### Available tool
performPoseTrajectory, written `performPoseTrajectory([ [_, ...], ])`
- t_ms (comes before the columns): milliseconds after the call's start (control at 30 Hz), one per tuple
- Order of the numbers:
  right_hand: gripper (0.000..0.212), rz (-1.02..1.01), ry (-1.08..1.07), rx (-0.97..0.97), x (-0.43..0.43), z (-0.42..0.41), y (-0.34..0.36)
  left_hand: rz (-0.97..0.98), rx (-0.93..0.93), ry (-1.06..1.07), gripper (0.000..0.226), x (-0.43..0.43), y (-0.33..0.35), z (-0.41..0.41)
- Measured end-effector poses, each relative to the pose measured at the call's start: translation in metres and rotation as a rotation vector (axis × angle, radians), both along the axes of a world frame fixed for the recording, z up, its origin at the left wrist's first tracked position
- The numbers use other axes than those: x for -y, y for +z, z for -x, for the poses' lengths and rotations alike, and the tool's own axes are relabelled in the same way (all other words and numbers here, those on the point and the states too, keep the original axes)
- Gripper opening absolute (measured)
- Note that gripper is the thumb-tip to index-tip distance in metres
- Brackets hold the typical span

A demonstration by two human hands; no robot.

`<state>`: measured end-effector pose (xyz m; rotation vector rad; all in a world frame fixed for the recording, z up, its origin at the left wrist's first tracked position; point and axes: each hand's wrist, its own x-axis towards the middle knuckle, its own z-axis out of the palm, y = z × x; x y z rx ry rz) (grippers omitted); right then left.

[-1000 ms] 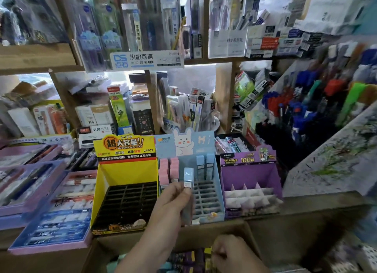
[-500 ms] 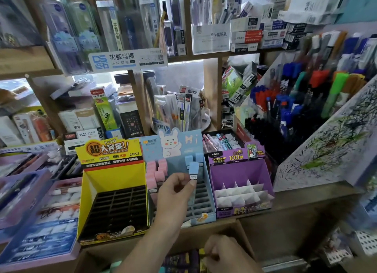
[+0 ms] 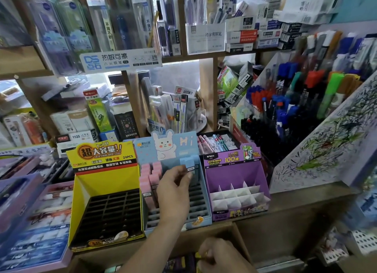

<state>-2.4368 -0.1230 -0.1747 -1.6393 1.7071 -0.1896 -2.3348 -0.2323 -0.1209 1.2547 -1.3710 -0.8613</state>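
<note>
Fingers of the right hand (image 3: 221, 256) curl at the bottom edge of the frame, pinching a small yellow item (image 3: 201, 256) inside a cardboard box (image 3: 234, 232). Higher up at centre, the left hand (image 3: 175, 191) pinches a pale blue case (image 3: 191, 168) between thumb and fingertips, upright over the rear slots of the blue rabbit display box (image 3: 204, 221), right of the pink cases (image 3: 153, 177). Beside that box stand a yellow display box (image 3: 81, 201) on the left and a purple display box (image 3: 234, 174) on the right.
</note>
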Motion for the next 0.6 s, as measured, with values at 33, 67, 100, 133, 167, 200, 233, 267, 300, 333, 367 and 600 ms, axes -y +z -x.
performPoseTrajectory([
  [33, 0.026, -0.001, 0.001, 0.005, 0.001, 0.0, 0.001, 0.017, 0.028, 0.008, 0.018, 0.001, -0.001, 0.0],
  [67, 0.021, 0.006, 0.007, 0.007, 0.001, 0.001, 0.0, 0.035, 0.054, 0.012, 0.019, 0.001, -0.001, 0.001],
  [100, 0.014, 0.0, 0.012, 0.003, 0.0, 0.001, 0.001, 0.049, 0.076, 0.014, 0.02, 0.001, -0.001, 0.001],
  [133, 0.01, -0.015, 0.018, -0.005, -0.001, 0.001, 0.004, 0.06, 0.091, 0.015, 0.02, 0.001, -0.001, 0.001],
  [167, 0.013, -0.02, 0.018, -0.001, -0.002, 0.001, 0.005, 0.07, 0.102, 0.016, 0.02, 0.002, 0.0, 0.0],
  [200, 0.02, -0.027, 0.01, 0.005, -0.003, 0.0, 0.008, 0.079, 0.113, 0.015, 0.02, 0.002, 0.0, 0.0],
  [233, 0.025, -0.042, -0.001, 0.01, -0.001, 0.0, 0.012, 0.085, 0.126, 0.013, 0.021, 0.003, 0.0, 0.0],
  [267, 0.025, -0.055, -0.013, 0.015, 0.0, 0.001, 0.019, 0.09, 0.137, 0.007, 0.021, 0.003, 0.001, -0.001],
  [300, 0.025, -0.058, -0.029, 0.028, 0.002, 0.001, 0.026, 0.093, 0.144, -0.002, 0.022, 0.004, 0.001, -0.001],
  [333, 0.028, -0.066, -0.056, 0.041, 0.003, 0.001, 0.033, 0.093, 0.15, -0.009, 0.023, 0.004, 0.001, -0.002],
  [367, 0.032, -0.073, -0.084, 0.053, 0.006, 0.001, 0.041, 0.094, 0.155, -0.012, 0.024, 0.004, 0.002, -0.002],
  [600, 0.033, -0.047, -0.107, 0.082, -0.005, 0.001, 0.054, 0.068, 0.179, -0.02, 0.024, 0.003, 0.004, 0.0],
])
